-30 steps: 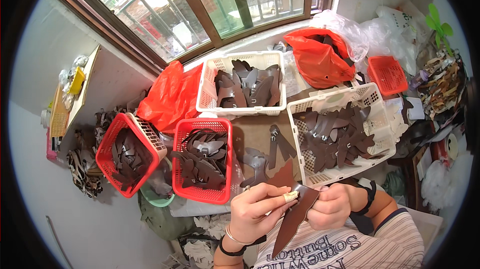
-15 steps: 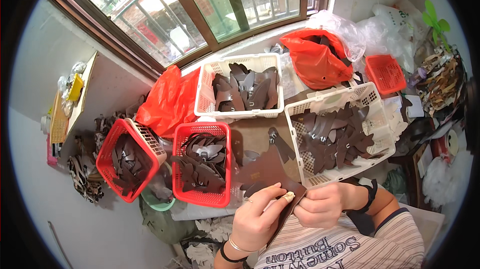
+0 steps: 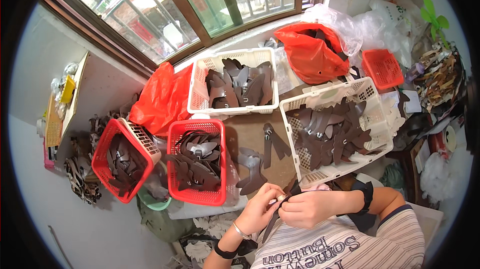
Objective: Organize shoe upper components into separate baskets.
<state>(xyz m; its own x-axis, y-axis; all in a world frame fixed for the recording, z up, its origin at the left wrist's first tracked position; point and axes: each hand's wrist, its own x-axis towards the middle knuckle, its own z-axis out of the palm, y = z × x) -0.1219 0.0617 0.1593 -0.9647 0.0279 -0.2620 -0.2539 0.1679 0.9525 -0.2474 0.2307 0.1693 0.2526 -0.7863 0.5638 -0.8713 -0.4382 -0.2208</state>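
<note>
My left hand (image 3: pixel 259 210) and my right hand (image 3: pixel 311 209) meet close to my body at the table's near edge. Both are closed, pinching a dark brown leather-like piece (image 3: pixel 269 230) between them. Much of that piece is hidden behind my fingers. Just beyond my left hand, a shaped dark brown piece (image 3: pixel 254 171) lies on the table. Past it lies a dark strap piece (image 3: pixel 268 144) with a small metal buckle. On the right, a white basket (image 3: pixel 295 166) holds many similar brown pieces with metal fittings.
Another white basket (image 3: pixel 192 89) of brown pieces stands by the window. Two red baskets, one upright (image 3: pixel 171 189) and one tilted (image 3: pixel 102 169), hold more at the left. Red plastic bags (image 3: pixel 162 99) and a small red basket (image 3: pixel 382 69) stand around the table (image 3: pixel 250 126).
The broad brown piece that stood up beyond my hands has dropped down between them, uncovering the shaped piece on the table. My hands have drawn closer together. The view has shifted slightly.
</note>
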